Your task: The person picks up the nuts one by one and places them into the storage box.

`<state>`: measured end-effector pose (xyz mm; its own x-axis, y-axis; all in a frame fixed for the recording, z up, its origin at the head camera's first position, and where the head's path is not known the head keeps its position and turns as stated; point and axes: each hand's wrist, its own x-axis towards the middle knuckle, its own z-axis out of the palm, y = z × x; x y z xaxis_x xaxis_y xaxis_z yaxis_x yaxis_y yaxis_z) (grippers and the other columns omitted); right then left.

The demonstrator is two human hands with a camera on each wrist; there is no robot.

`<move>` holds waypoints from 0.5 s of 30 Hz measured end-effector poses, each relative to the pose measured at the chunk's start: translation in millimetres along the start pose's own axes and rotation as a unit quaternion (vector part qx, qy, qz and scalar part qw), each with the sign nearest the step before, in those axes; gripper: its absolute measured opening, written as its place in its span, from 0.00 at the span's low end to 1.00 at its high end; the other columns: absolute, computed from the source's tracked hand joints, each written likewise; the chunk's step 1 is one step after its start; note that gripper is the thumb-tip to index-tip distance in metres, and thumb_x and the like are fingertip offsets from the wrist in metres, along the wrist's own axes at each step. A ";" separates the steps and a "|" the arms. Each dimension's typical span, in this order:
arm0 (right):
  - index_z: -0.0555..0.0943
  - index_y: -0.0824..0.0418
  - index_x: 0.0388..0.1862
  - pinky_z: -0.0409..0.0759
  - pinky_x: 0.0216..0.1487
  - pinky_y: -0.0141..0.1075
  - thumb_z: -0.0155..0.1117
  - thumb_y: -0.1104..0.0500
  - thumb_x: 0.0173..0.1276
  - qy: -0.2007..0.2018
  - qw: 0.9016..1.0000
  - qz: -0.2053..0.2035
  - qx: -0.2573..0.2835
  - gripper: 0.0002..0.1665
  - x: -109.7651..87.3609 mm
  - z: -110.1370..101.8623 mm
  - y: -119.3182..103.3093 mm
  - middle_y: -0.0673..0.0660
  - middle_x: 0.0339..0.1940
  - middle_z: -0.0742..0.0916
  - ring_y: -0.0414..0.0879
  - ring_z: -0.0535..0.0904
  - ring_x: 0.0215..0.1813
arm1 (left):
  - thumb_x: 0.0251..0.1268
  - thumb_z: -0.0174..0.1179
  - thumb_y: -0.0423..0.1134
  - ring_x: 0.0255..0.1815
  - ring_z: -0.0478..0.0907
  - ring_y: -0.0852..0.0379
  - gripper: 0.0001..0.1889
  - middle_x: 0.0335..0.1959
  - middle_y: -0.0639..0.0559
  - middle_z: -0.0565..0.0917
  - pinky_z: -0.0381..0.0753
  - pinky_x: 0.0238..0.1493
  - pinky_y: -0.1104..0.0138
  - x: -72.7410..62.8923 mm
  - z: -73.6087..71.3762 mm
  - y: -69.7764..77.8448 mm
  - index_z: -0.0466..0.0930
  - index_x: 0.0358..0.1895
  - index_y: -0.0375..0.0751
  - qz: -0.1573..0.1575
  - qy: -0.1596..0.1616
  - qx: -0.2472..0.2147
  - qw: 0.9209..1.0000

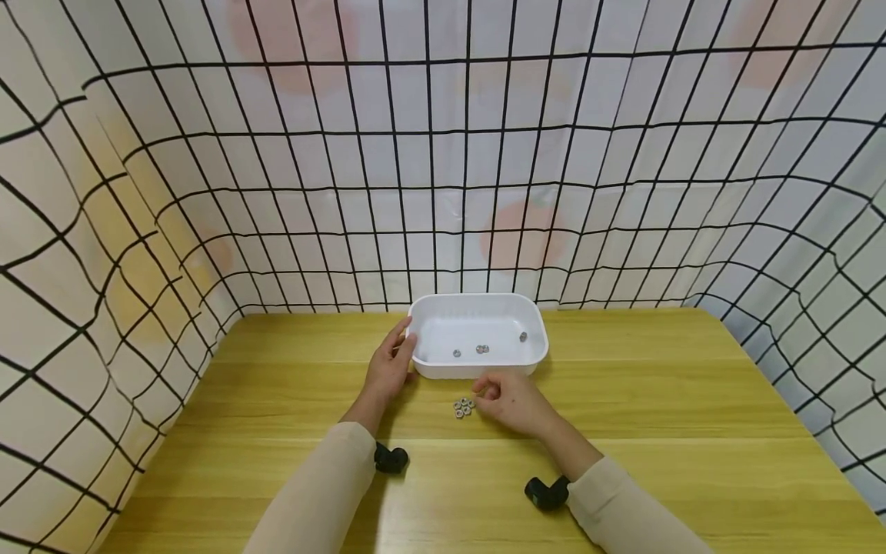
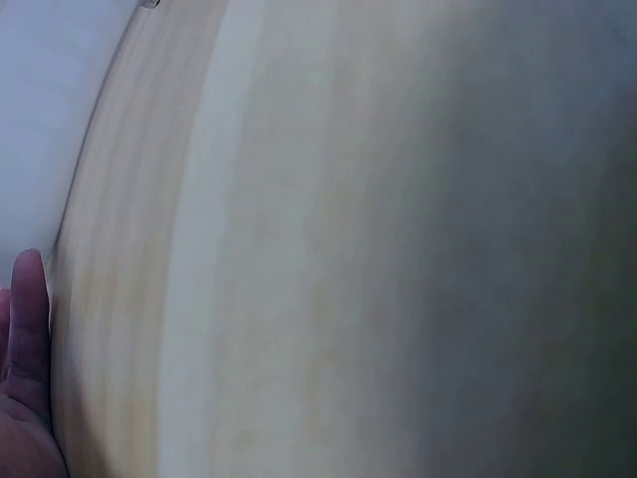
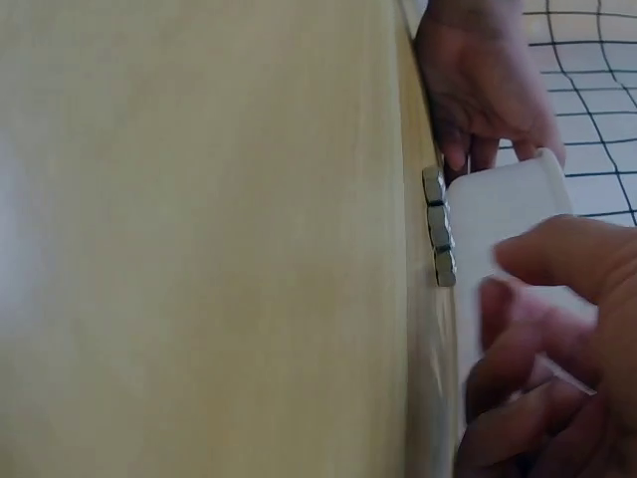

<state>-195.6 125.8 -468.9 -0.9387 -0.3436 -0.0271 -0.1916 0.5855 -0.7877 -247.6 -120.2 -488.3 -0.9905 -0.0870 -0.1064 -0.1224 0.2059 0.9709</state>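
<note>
Beside the left end of a white plastic bin (image 1: 477,370), my left hand (image 1: 389,371) rests with fairly straight fingers touching its wall and rim. One straight finger (image 2: 30,319) shows in the left wrist view. A small cluster of metal hex nuts (image 1: 464,408) lies on the table in front of the bin. My right hand (image 1: 514,402) hovers just right of these nuts, fingers loosely bent. The right wrist view shows a gap between its thumb and index finger, with nothing seen between them. Inside the bin lie several more nuts (image 1: 482,349), spread over the floor.
The wood-grain table (image 1: 692,415) runs back to a white curtain with a black grid (image 1: 388,185), which also hangs along both sides. Black devices (image 1: 548,492) sit at both wrists below beige sleeves (image 1: 314,492).
</note>
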 end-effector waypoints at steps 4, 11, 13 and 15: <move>0.86 0.57 0.40 0.73 0.31 0.30 0.72 0.59 0.62 -0.022 1.000 -0.003 -0.021 0.08 -0.1 3.7 5.3 0.47 0.26 0.83 0.40 0.76 0.29 | 0.77 0.54 0.58 0.62 0.76 0.47 0.23 0.72 0.49 0.74 0.86 0.36 0.66 1.1 -0.2 -0.3 0.69 0.72 0.78 0.000 0.001 -0.006 1.000; 0.86 0.52 0.37 0.72 0.32 0.31 0.74 0.58 0.61 -0.014 0.998 0.011 -0.059 0.06 0.5 9.3 2.9 0.46 0.25 0.82 0.40 0.75 0.29 | 0.77 0.54 0.58 0.62 0.76 0.46 0.23 0.73 0.49 0.73 0.86 0.36 0.66 1.2 -0.1 0.1 0.68 0.72 0.78 -0.003 0.001 -0.002 1.000; 0.85 0.50 0.35 0.72 0.32 0.32 0.74 0.56 0.62 -0.014 0.998 0.018 -0.063 0.05 -0.3 9.9 1.1 0.46 0.25 0.82 0.40 0.75 0.29 | 0.78 0.53 0.58 0.62 0.76 0.46 0.23 0.73 0.49 0.73 0.86 0.37 0.66 0.3 0.0 0.9 0.68 0.72 0.78 -0.004 0.000 0.000 1.000; 0.85 0.49 0.33 0.72 0.32 0.32 0.75 0.55 0.62 -0.012 0.997 0.022 -0.069 0.05 -0.9 10.4 -0.4 0.46 0.25 0.82 0.40 0.75 0.29 | 0.78 0.53 0.58 0.63 0.76 0.46 0.23 0.73 0.48 0.73 0.86 0.37 0.65 -0.3 0.1 1.5 0.68 0.72 0.77 -0.003 -0.002 0.001 1.000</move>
<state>-191.6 118.2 -475.0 -0.9402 -0.3319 -0.0769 -0.1887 0.6953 -0.6935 -247.6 -119.8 -486.9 -0.9901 -0.0841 -0.1125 -0.1278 0.2073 0.9699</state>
